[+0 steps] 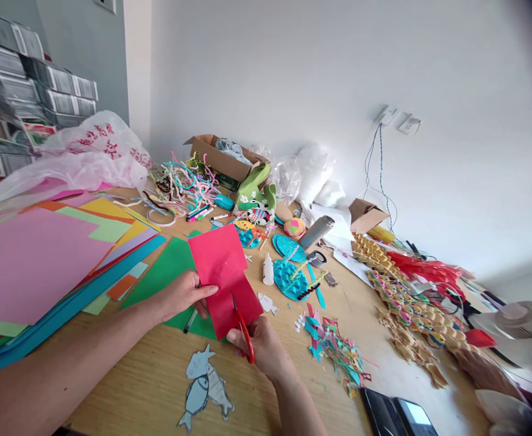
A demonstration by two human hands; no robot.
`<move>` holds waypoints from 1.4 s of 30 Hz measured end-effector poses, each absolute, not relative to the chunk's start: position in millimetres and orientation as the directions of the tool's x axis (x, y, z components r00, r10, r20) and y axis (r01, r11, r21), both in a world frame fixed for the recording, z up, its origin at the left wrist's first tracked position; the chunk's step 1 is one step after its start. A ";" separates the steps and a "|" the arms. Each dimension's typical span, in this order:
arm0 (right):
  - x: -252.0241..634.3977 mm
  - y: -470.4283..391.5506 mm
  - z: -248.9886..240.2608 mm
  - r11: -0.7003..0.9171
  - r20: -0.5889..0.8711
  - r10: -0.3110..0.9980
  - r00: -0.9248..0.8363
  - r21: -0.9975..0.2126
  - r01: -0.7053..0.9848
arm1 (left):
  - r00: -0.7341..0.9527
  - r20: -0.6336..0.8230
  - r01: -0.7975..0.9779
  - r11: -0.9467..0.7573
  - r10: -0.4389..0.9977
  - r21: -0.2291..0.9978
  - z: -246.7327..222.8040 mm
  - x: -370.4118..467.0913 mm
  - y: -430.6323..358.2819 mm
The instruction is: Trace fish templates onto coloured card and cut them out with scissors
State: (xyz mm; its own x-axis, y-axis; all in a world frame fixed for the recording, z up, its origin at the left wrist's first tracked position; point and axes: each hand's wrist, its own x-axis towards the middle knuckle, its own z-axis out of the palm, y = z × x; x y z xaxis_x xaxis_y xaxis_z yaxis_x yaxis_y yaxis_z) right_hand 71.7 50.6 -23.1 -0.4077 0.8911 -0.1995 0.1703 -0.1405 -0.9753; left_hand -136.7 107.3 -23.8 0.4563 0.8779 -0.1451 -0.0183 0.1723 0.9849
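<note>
A sheet of red paper (220, 254) is held up over the table, with a cut running into its right side. My left hand (188, 297) pinches the sheet at its left edge, thumb on top. In my right hand (261, 348) are red-handled scissors (244, 333), their blades at the lower part of the paper. Beneath the sheet lies green paper (170, 272) with a pen (190, 321) on it. Several paper fish cutouts (202, 384) rest on the wood below my hands, and a small white fish cutout (267, 303) lies just right of the red paper.
Stacked coloured paper (43, 260) covers the left side. Paper scraps (333, 345) and two phones (397, 415) lie at right. A white glue bottle (268, 270) stands near blue paper crafts (288, 275). Pipe cleaners (184, 184) and a cardboard box (220, 157) sit at the back.
</note>
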 end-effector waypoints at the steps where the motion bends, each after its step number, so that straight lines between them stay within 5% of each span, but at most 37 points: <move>1: 71.5 50.8 -22.9 -0.145 -0.203 0.892 -0.404 -0.975 0.168 | 0.452 -0.149 -0.019 0.176 0.880 0.984 -23.9 -136.6 107.2; 42: 71.4 48.6 -19.9 -0.107 -0.183 0.924 -0.337 -0.967 0.232 | 0.492 -0.152 -0.061 0.209 0.857 0.976 -25.5 -136.4 105.5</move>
